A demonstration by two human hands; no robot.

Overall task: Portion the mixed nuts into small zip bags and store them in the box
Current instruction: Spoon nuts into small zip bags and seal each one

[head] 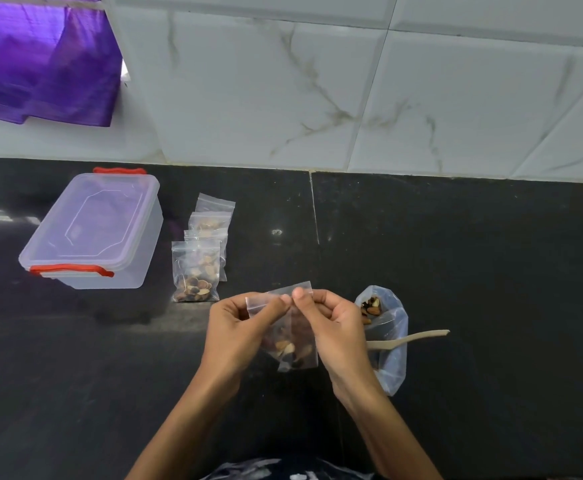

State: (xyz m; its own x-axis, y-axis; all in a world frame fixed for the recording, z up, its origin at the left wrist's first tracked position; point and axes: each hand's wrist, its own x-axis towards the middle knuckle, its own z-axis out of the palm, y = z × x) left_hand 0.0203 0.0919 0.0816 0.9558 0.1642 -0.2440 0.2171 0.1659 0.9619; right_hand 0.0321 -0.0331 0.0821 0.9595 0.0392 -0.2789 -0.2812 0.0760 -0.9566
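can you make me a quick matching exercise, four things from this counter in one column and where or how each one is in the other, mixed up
Things:
1. storage box
2. small zip bag
3. wooden spoon
4. filled zip bags

States:
A. lying across the big bag of nuts
B. lid on, red latches, at the left of the counter
C. pinched at its top by the left hand and the right hand
D. lying in an overlapping row beside the box

Pairs: 1-B, 2-C, 3-A, 4-D
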